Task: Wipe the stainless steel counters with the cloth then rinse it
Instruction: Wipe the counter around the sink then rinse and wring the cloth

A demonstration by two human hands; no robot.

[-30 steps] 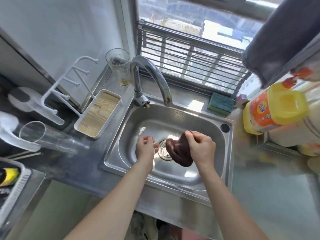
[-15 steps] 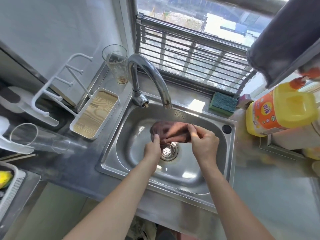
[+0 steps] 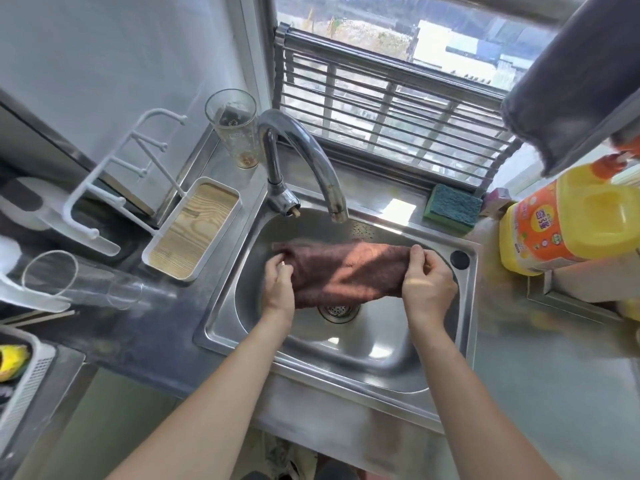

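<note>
We hold the brown cloth (image 3: 343,271) stretched flat over the sink (image 3: 464,327), just beneath the faucet (image 3: 311,157). Our left hand (image 3: 278,285) pinches its left edge and our right hand (image 3: 427,285) pinches its right edge, fingers closed on the fabric. No water runs from the spout, so we judge the rinse either not yet begun or just finished. The steel desk (image 3: 540,368) beside the sink looks clean, so the wiping seems done.

Both forearms are bare to the frame's lower edge, with no sleeve in view. The left hand (image 3: 278,284) and right hand (image 3: 427,284) are ungloved, with short, unpainted nails.
</note>
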